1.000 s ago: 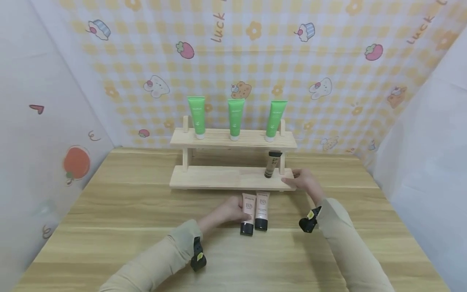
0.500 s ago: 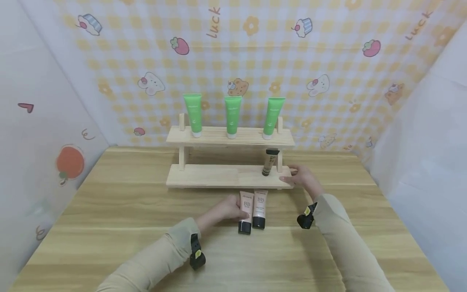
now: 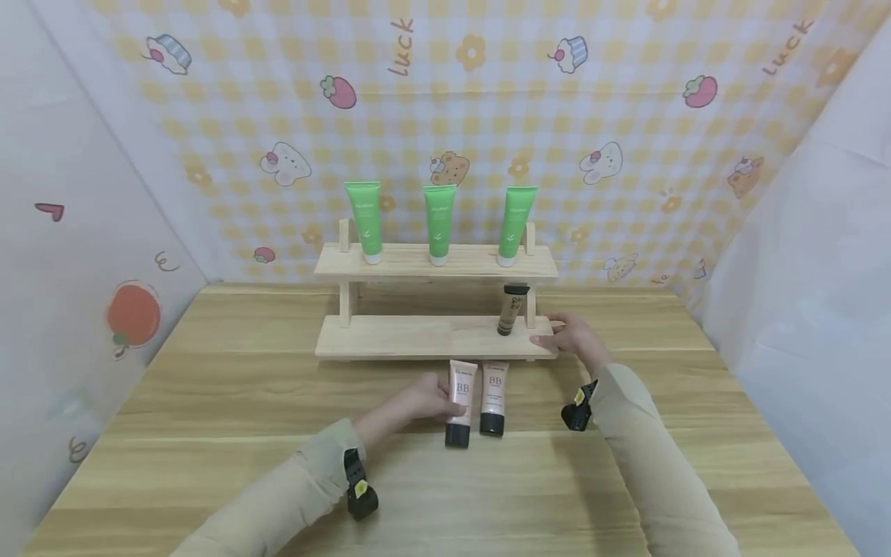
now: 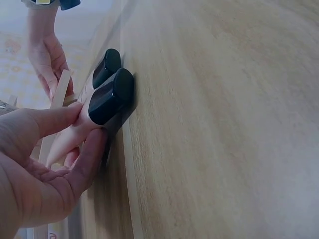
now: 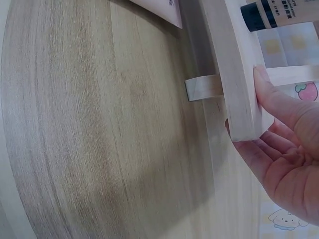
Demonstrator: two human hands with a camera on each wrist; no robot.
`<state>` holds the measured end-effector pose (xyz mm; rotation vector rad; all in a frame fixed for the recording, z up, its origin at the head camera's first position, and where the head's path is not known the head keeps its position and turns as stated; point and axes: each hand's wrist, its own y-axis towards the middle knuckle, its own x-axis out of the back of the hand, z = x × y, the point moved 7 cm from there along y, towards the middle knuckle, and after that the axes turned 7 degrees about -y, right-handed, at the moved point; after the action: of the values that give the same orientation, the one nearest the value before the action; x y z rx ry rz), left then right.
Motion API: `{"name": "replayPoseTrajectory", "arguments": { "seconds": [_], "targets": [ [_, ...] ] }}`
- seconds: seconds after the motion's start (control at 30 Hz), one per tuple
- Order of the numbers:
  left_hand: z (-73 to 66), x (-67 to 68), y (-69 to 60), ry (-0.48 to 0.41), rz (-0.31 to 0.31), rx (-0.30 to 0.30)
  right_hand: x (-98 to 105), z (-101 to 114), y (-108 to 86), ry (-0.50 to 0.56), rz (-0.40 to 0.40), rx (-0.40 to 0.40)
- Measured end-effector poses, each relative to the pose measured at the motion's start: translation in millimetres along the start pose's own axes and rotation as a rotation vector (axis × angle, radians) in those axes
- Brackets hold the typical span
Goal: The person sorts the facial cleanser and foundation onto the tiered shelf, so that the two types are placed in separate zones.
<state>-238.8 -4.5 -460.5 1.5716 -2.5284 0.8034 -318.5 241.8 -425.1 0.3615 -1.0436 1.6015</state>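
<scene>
My left hand pinches a pink BB cream tube with a black cap, thumb on one side and fingers on the other, just in front of the shelf. In the left wrist view its black cap points away from the palm. A second BB cream tube lies on the table right beside it. With thumb on top and fingers beneath, my right hand grips the right end of the wooden shelf's lower board. Close to that thumb, a small brown tube with black ends stands on the lower board.
Three green tubes stand spaced out on the upper board; the middle green tube is at its centre. Behind the shelf hangs a checked cloth. The wooden table stretches around, with white side sheets at left and right.
My left hand has shifted slightly left with the BB cream tube, lifting it a little and widening the gap to the other tube. My right hand keeps its grip on the shelf.
</scene>
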Motion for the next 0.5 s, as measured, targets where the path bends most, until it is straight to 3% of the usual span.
{"name": "replayPoseTrajectory", "arguments": {
  "seconds": [0.23,0.5],
  "targets": [
    [-4.1,5.4,-2.6,-0.019,0.007,-0.029,-0.4,-1.1,-2.9,0.023,0.012,-0.011],
    [-14.0,19.3,-1.8,-0.033,-0.039,-0.032,0.6,-0.7,-2.3,0.025,0.004,-0.02]
  ]
}}
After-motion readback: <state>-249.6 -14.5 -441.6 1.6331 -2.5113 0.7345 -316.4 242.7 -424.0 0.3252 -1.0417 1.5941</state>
